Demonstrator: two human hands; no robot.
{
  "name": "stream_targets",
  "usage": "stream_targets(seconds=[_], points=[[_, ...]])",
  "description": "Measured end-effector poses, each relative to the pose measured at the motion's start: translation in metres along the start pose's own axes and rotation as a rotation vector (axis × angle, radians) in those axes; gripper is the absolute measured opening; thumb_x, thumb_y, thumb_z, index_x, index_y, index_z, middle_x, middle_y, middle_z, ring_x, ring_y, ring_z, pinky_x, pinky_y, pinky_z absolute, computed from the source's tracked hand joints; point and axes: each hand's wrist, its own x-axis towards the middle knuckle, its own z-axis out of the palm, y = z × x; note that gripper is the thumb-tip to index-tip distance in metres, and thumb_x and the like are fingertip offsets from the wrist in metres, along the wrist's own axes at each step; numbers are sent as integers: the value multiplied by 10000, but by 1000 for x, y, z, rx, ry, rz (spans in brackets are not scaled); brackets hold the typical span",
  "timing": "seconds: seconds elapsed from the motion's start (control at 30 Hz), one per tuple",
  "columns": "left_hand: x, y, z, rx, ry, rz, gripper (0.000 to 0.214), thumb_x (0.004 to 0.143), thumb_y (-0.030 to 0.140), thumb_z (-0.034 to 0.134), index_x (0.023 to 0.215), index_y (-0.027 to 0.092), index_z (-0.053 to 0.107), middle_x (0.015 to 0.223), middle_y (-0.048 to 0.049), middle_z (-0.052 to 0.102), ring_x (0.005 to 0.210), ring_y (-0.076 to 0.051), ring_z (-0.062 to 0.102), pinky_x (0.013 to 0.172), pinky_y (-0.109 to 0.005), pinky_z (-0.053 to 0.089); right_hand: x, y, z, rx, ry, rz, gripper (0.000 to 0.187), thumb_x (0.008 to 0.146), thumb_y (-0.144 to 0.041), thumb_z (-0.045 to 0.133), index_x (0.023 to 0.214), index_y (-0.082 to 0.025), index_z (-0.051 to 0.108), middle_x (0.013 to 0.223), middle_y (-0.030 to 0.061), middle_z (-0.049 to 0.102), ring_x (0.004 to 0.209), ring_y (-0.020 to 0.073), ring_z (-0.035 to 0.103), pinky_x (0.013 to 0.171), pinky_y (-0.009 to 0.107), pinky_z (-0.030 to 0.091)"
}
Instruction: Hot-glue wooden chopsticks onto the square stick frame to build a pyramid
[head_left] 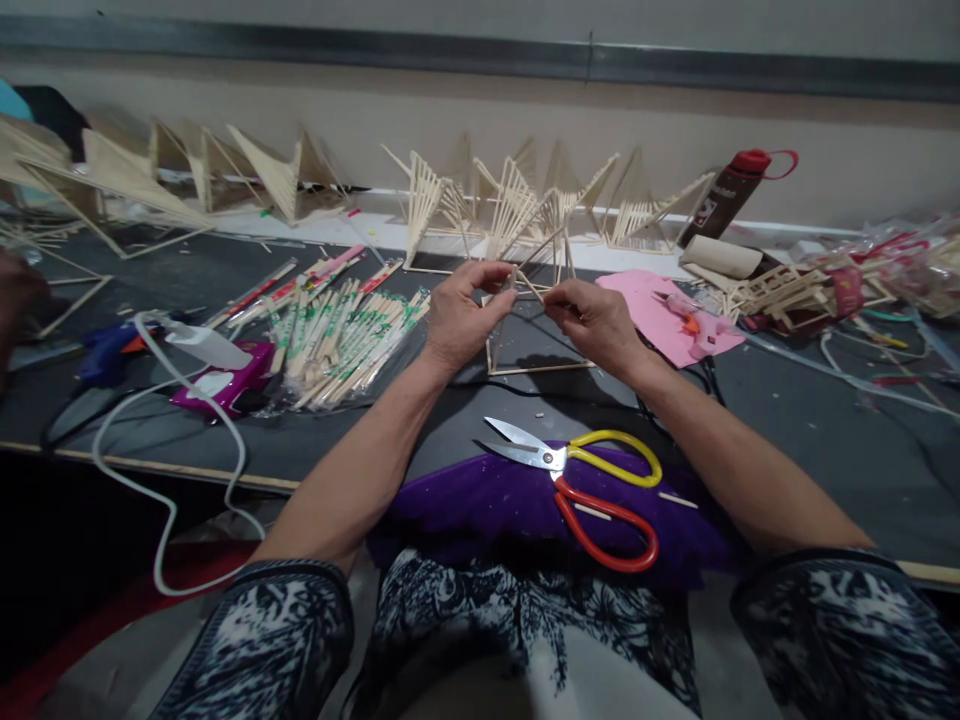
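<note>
My left hand [469, 312] has thumb and fingers pinched at the top corner of a small frame [540, 371] made of thin wooden sticks. To the right of it, my right hand [596, 325] is closed on the end of a thin wooden stick [529, 285], which slants up to the left hand's fingertips. The frame stands on the dark table, and its upper part is partly covered by my fingers. Nearer to me, a pair of scissors [553, 459] with one yellow and one red handle lies spread on purple cloth [450, 505].
Finished stick models [514, 215] line the wall. Wrapped chopsticks [345, 340] lie at left beside a magenta device [225, 385] with a white cord and a blue glue gun [112, 350]. At right are pink paper [637, 290] and a bottle [724, 200]. Another person's hand [19, 290] shows far left.
</note>
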Motion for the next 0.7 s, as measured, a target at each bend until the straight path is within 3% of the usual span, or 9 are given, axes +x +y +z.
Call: stream_targets(seconds=[0.2,0.47,0.7], points=[[0,2,-3,-32,-17,-35,191,739,267,702,923,217,714,919,-33,716,782,-151,639,665,-256,486,-1,1,3,-14,-4,-6,137,866,-199,556,890,-212,691,874,37,727,778,179,638,697,286,437],[1,0,-7,-61,-19,-34,174,762,322,707,890,206,724,888,-32,727,786,-152,647,787,-293,506,-1,0,4,-48,-26,-6,142,872,-204,540,885,-218,680,858,29,712,752,172,617,655,275,400],[3,-6,-8,-144,-46,-75,201,743,361,728,879,213,727,897,-39,725,792,-153,646,730,-276,517,-1,-2,6,-47,-28,0,159,872,-192,533,894,-218,689,860,28,717,741,172,617,655,276,397]])
